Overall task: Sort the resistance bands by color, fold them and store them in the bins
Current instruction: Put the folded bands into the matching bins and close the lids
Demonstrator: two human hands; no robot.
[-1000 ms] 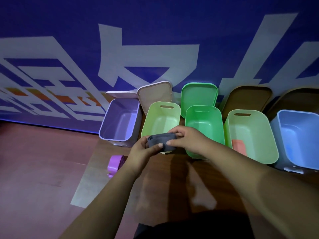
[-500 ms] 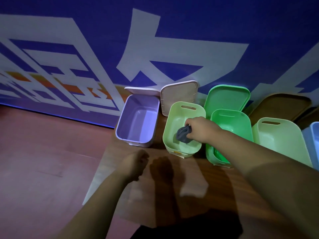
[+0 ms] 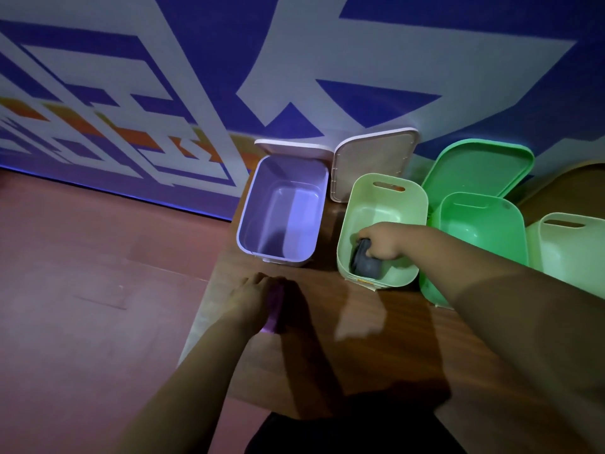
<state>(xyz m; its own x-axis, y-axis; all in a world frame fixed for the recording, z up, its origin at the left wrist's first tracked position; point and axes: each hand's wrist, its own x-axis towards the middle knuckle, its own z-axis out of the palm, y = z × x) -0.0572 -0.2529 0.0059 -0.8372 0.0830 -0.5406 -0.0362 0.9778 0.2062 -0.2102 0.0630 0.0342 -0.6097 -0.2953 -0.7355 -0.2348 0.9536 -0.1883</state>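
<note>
Grey resistance band (image 3: 365, 263) gripped by right hand (image 3: 381, 241) inside pale green bin (image 3: 376, 209); left hand (image 3: 253, 294) over purple band (image 3: 274, 308) on bench (image 3: 376, 362); grip there indeterminate.

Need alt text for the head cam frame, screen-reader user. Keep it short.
A person's right hand holds a folded grey band inside a pale green bin on a wooden table; the left hand touches a purple band in front of an empty purple bin. More green bins stand to the right, lids leaning against the wall behind.
</note>
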